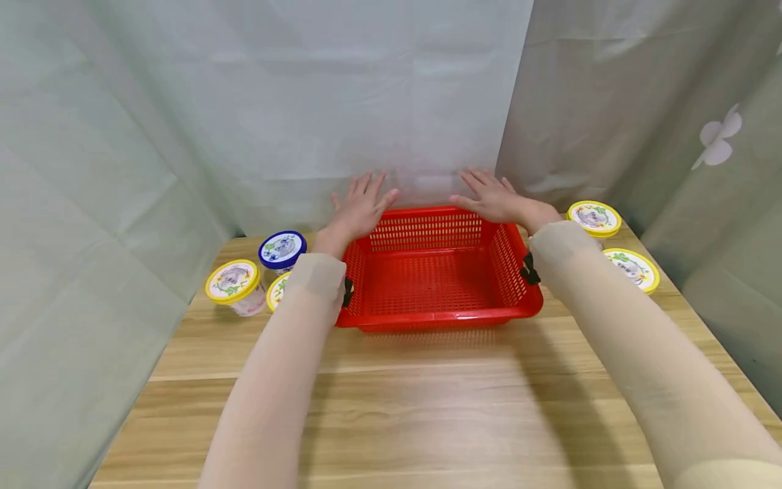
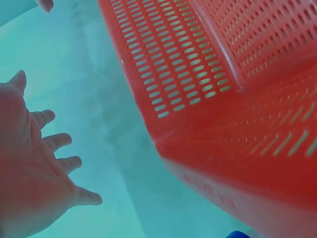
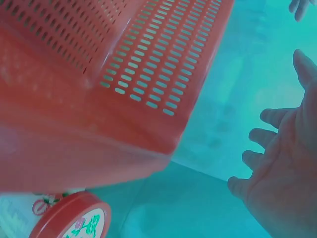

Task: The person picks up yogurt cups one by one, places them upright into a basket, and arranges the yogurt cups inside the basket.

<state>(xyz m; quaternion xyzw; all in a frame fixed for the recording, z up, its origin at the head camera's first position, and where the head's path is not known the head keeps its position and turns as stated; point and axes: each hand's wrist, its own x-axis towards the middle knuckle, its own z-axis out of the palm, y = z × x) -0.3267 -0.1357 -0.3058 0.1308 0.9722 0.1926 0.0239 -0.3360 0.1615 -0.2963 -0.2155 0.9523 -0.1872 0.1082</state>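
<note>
"Where is the basket standing?"

"The red, rectangular, slotted plastic basket is standing on the light wood-grain counter, with its slotted floor showing."

"And the hands?"

"Both are reaching past the basket's far rim. The bare left hand is hovering by its far left corner, fingers spreading wide. The bare right hand is mirroring that by the far right corner, also spreading wide. Both are holding nothing, and the wrist views are showing a gap between each palm and the basket."

"What is covering the arms?"

"A cream left sleeve is passing the basket's left side, and a cream right sleeve is passing its right."

"Anything else around it?"

"Left of the basket, a pale round tub with a yellow-rimmed floral lid is sitting farthest out, and a round tub with a blue-rimmed floral lid is sitting closer in. Something yellow-rimmed is peeking out beside the left sleeve; probably another tub, but the sleeve is hiding most of it. Right of the basket, two yellow-lidded round tubs are standing one behind the other."

"And behind?"

"A pale grey cloth is hanging behind the basket."
</note>
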